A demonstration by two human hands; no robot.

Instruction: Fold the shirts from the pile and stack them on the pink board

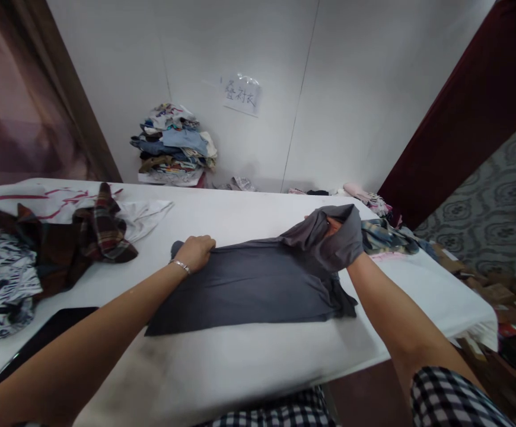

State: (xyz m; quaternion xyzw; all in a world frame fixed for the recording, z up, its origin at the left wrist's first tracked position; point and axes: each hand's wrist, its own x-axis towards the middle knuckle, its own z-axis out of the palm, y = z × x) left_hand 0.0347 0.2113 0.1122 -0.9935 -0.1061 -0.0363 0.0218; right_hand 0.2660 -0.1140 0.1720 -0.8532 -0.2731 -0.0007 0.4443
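Note:
A dark grey shirt (249, 284) lies folded lengthwise across the white table in front of me. My left hand (196, 252) pinches its far edge near the left end; a bracelet circles that wrist. Toward the right end, my right hand (333, 226) is partly wrapped in bunched grey cloth, lifted above the table, with its fingers curled on the fabric. The loop of cloth hides most of the right palm. Below it, the shirt's right end lies crumpled on the table.
Plaid clothing (107, 231) and a black-and-white printed garment (0, 273) lie at left, near a dark flat object (48, 332). A clothes stack (178, 142) stands at the back by the wall. More garments (387, 237) lie right; the table edge (360, 367) is near me.

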